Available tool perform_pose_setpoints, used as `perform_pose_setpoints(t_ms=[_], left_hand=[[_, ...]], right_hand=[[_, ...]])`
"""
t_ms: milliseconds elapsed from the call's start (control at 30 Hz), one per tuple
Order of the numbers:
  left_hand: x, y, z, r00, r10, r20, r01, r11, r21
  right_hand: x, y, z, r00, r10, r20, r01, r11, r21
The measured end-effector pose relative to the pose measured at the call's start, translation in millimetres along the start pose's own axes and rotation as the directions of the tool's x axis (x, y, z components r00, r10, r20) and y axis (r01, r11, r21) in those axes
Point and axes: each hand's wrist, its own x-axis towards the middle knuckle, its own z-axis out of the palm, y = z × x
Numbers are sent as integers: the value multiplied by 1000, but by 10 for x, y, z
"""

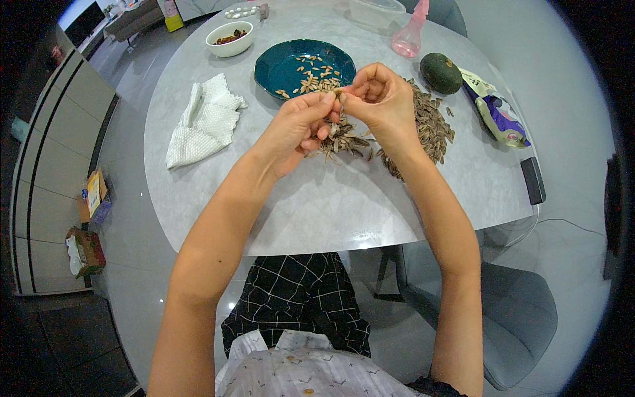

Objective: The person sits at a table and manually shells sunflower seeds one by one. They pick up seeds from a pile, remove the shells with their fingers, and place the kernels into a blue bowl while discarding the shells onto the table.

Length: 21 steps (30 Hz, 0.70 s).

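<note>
My left hand (305, 119) and my right hand (384, 101) meet fingertip to fingertip over the near rim of a dark teal plate (278, 64). Pinched between them is a small sunflower seed (339, 93), mostly hidden by the fingers. Pale shelled kernels (311, 82) lie scattered on the plate's near and right side. Below the hands, on the table, is a loose heap of split husks (345, 141). To the right, partly behind my right hand and wrist, spreads a larger pile of striped seeds in their shells (431, 126).
On the round marbled table (317, 208) are a crumpled white cloth (206, 121), a white bowl (229, 47) with dark dried pieces, a pink spray bottle (409, 37), a dark green squash (440, 73), a snack bag (498, 116) and a black power strip (533, 181). A grey chair (516, 317) stands right.
</note>
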Motion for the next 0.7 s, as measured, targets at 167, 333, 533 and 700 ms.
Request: perform_pose_setpoints(t_ms=[167, 333, 533, 700], left_hand=[[0, 0, 27, 1000, -1, 21, 2, 999, -38], [-5, -5, 13, 999, 3, 33, -2, 999, -37], [-8, 6, 28, 1000, 6, 22, -6, 999, -34], [-9, 4, 34, 999, 46, -8, -45, 998, 39]], right_hand=[[26, -24, -66, 996, 29, 87, -34, 998, 54], [35, -57, -89, 990, 22, 143, -23, 1000, 6], [36, -56, -103, 989, 40, 140, -40, 999, -4], [40, -68, -88, 991, 45, 126, -42, 999, -25]])
